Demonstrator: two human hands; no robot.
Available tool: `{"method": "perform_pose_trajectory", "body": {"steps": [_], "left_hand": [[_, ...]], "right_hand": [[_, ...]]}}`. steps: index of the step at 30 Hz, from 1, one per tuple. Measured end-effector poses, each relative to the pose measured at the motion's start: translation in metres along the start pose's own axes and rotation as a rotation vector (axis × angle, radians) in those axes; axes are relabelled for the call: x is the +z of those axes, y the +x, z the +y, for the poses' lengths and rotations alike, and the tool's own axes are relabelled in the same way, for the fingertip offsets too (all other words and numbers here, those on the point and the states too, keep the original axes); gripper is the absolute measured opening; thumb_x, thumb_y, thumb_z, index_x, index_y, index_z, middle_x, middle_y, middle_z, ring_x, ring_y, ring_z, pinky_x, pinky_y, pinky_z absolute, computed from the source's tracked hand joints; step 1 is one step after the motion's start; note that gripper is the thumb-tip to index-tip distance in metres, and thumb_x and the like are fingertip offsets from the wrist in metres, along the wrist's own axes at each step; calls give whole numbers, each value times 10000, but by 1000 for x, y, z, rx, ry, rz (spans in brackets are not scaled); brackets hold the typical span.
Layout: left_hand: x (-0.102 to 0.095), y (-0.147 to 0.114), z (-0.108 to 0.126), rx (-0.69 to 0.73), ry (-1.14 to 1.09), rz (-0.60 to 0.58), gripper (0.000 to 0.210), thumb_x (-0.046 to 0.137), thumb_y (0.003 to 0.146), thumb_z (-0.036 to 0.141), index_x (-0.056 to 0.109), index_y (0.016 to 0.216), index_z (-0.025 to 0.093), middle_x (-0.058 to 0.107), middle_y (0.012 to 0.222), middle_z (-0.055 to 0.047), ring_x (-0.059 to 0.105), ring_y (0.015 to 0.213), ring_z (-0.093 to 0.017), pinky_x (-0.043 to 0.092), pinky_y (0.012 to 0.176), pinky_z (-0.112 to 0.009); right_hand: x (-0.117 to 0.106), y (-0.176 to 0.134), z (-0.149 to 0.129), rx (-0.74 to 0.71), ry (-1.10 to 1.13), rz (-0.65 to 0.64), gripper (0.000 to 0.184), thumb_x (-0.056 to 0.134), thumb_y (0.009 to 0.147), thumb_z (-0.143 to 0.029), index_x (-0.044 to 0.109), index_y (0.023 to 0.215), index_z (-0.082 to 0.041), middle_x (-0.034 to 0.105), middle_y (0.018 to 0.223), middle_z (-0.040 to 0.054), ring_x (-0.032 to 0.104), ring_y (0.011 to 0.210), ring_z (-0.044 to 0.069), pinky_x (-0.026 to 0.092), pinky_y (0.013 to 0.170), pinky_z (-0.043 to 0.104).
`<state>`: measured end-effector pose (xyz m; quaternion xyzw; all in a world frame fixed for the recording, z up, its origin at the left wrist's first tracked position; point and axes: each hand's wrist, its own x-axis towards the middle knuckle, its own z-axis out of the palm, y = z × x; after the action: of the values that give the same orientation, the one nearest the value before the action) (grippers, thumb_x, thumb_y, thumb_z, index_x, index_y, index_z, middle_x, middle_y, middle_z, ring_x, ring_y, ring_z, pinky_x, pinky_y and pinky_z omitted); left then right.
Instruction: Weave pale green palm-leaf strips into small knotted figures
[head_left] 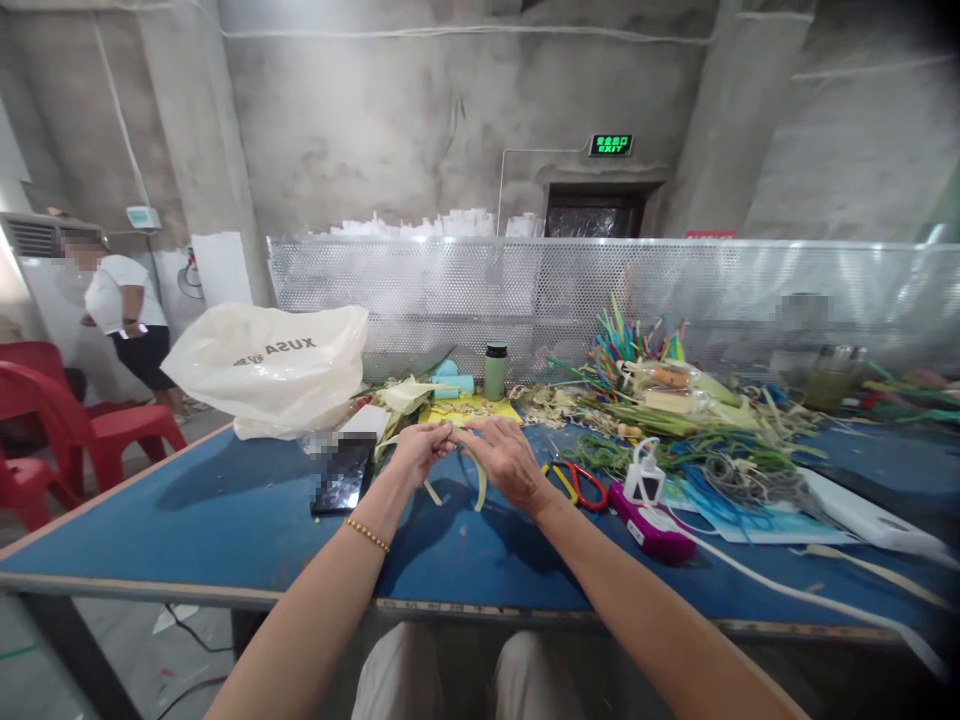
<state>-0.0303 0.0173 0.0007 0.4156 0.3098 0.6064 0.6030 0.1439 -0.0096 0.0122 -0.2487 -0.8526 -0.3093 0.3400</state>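
Note:
My left hand (424, 450) is closed in a pinch over the middle of the blue table (285, 545). Close beside it, my right hand (504, 460) is also closed, its fingertips meeting those of the left. Pale, flat strips of dried leaf (481, 485) hang down from between the two hands. The exact spot where the fingers grip them is too small to make out. Right of my right hand lie scissors (589, 487) with red and yellow handles. A dark phone (343, 475) lies left of my left hand.
Behind the hands are a green bottle (495, 372), a yellow sheet (469, 408) and a white plastic bag (270, 365). To the right are a purple power strip (652, 525), its white cable, coiled cords and coloured stems (619, 340). A person (127, 300) stands far left near red chairs (97, 430).

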Motion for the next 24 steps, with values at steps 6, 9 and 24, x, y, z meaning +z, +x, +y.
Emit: {"method": "perform_pose_trajectory", "body": {"steps": [6,9,24], "left_hand": [[3,-1,-2,35,8,-21,213,783,596,208,612,629,85,609,572,-28,547,460,-72,428,478,-191],[4,0,-3,61,-3,-26,223,786,589,228,623,659,92,623,594,-27,556,477,-74,430,490,-195],[11,-4,-1,261,254,176,183,714,615,264,603,578,124,540,440,15,468,388,-76,283,399,-196]], "right_hand": [[-1,1,1,99,81,36,278,488,896,-213,615,1144,-202,620,1025,90,497,950,224,365,845,379],[1,1,0,222,124,93,230,498,884,-223,656,1046,-180,617,975,95,501,937,225,363,835,378],[-7,9,-16,139,-13,20,168,525,877,-188,675,935,-236,646,1068,63,463,1032,250,221,949,454]]}}
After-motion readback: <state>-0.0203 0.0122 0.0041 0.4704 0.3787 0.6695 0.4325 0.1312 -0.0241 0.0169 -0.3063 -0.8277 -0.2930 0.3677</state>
